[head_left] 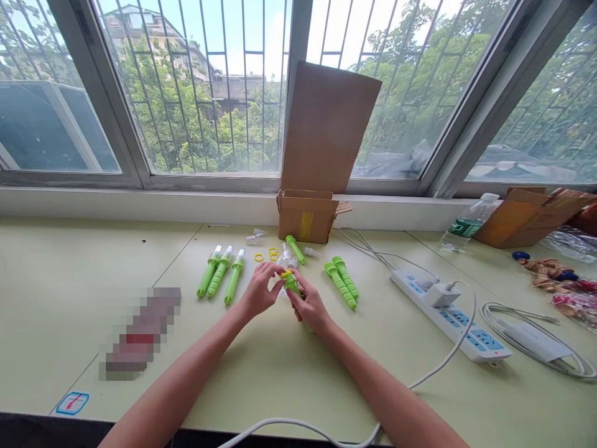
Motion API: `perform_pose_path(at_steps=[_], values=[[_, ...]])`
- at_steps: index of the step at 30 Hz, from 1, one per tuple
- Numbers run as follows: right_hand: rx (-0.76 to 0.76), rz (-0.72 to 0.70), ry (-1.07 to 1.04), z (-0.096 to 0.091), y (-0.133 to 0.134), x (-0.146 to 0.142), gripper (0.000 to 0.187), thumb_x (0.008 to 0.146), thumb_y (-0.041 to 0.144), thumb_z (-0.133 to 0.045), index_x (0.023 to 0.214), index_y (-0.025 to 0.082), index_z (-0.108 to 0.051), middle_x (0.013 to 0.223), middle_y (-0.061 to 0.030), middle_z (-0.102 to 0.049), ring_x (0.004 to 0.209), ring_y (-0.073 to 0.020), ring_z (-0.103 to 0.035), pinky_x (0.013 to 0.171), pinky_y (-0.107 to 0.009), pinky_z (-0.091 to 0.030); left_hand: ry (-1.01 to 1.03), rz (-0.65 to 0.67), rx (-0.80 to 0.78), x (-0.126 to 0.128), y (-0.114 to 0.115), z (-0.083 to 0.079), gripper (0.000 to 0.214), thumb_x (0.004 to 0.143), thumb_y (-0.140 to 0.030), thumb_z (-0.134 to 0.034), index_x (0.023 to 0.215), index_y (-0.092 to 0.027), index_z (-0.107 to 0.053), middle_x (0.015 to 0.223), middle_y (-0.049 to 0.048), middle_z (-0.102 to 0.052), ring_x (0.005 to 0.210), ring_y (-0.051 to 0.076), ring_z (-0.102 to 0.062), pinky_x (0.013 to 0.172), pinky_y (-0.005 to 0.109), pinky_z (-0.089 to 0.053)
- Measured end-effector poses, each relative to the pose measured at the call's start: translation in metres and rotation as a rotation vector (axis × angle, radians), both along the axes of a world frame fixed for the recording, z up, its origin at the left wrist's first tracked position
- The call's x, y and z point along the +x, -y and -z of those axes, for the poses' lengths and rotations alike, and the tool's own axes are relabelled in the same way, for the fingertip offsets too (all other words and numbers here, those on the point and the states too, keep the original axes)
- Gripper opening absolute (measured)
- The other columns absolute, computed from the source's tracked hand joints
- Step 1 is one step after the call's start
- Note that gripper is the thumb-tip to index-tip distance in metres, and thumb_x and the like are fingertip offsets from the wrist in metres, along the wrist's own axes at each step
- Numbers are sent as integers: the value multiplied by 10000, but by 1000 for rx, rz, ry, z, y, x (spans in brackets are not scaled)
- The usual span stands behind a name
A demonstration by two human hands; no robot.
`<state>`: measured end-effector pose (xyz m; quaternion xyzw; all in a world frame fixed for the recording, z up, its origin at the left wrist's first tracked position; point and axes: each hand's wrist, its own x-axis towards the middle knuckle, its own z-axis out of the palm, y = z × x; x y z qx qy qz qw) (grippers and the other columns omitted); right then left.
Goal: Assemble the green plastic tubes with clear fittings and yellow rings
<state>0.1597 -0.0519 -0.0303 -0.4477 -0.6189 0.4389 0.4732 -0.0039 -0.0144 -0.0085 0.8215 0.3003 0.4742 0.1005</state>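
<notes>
My right hand [311,307] is wrapped round a green ribbed tube [291,284] held above the pale green table [93,274]. My left hand [259,290] pinches a yellow ring [285,273] at the tube's top end. To the left lie three finished green tubes with clear caps [221,274] side by side. Two bare green ribbed tubes [343,282] lie to the right, and another green tube [295,248] lies behind my hands. Loose yellow rings [267,254] and small clear caps [255,237] are scattered near a small open cardboard box [306,215].
A white power strip [454,318] with a plugged charger and white cables runs along the right. A water bottle [467,223], a second cardboard box [527,214] and coloured odds and ends sit at the far right. A blurred patch [140,333] lies at the left. Barred windows stand behind.
</notes>
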Motion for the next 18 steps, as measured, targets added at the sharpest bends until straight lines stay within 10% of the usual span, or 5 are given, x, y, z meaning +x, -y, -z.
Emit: perform_pose_path(at_steps=[18], values=[[-50, -51, -113, -2, 0, -1, 726, 831, 439, -559, 1451, 188, -277, 536, 93, -462, 318, -69, -399, 291, -188, -346, 65, -18, -19, 2, 0, 4, 108, 857, -205, -553, 960, -206, -519, 905, 46, -573, 805, 163, -522, 768, 328, -464]])
